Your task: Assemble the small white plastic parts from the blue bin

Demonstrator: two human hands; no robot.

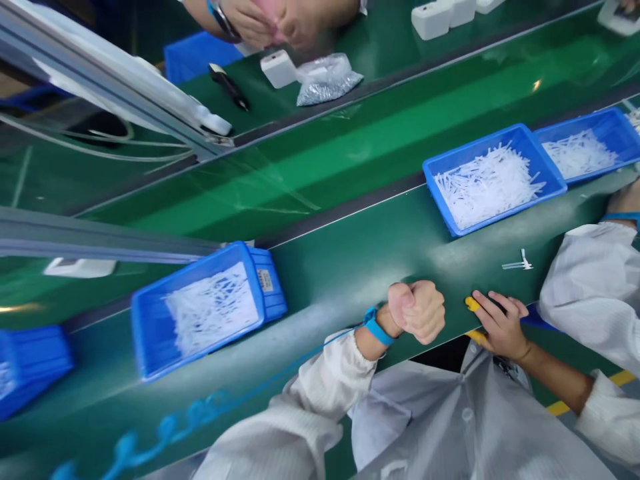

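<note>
Green bench [350,267] bears small white pieces [527,265] just past your right hand [500,327], loosely spread at its edge; your left hand [417,310] is clenched (contents hidden). A blue tray [543,157] sits beyond. You seem paused; any left-hand pickup calls for unclenching.

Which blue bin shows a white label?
The nearer blue bin of the two left of the left hand: a white label shows on its side facing that hand. None shows on the others.

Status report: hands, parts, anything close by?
Left hand closed in a fist. Right hand open at the bench edge. Loose white pieces beyond that hand; blue bin farther back.
</note>
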